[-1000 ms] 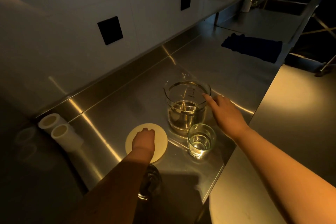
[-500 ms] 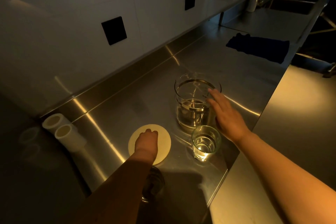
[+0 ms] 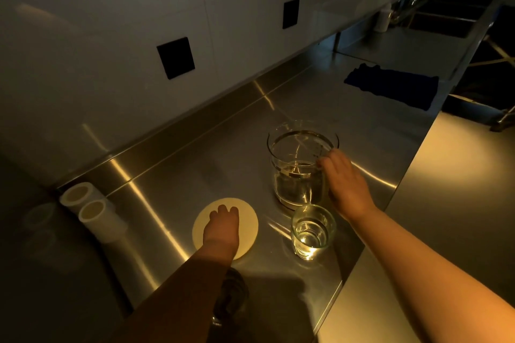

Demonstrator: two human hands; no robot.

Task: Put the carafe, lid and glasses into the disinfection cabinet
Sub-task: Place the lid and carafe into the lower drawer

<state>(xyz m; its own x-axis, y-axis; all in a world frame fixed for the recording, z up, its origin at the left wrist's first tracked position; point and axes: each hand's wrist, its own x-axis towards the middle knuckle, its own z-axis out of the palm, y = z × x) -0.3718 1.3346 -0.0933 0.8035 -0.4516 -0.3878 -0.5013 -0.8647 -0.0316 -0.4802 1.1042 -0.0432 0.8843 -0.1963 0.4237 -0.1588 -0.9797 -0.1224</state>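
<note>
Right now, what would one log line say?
left hand on lid | right hand at carafe | glass waiting

you can't read any words or numbers here. the glass carafe has small dark marks down its right side, near the rim, but they are too small and blurry for you to make out.

On the steel counter, the left hand rests on the round pale lid. The right hand touches the glass carafe at its right side. A glass stands just near of the carafe.
</note>
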